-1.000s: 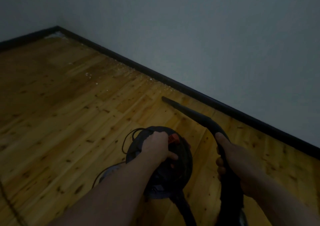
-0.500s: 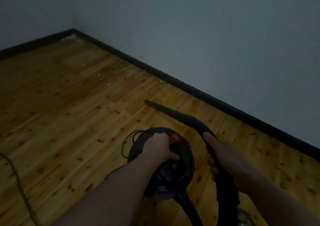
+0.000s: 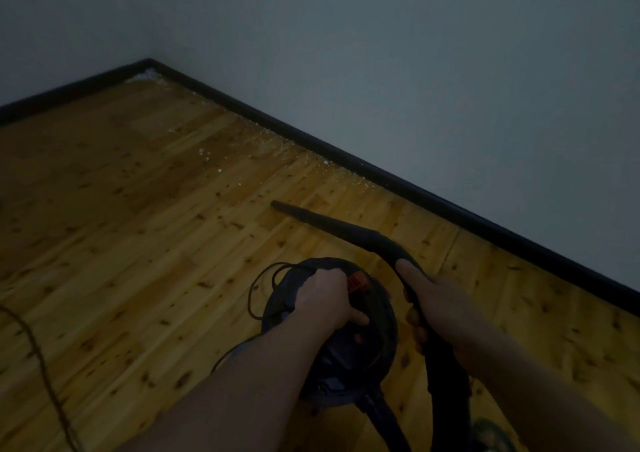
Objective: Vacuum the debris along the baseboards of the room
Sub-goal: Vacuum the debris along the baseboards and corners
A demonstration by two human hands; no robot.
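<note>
Left hand (image 3: pixel 325 299) has its fingers wrapped over the top of the round vacuum canister (image 3: pixel 332 334), bottom centre. Right hand (image 3: pixel 440 309) grips the black nozzle wand (image 3: pixel 346 228), whose tip sits mid-frame, short of the white debris (image 3: pixel 311 160) by the baseboard (image 3: pixel 433 195).

**Hidden, cropped and unclear**

The left hand (image 3: pixel 327 299) covers the vacuum canister (image 3: pixel 349 358) top, leaving its fingers unseen. The hose (image 3: pixel 446 375) and both forearms run off the bottom edge. A cord (image 3: pixel 41 365) exits lower left. Dim light blurs the debris (image 3: pixel 311 160) to specks.
</note>
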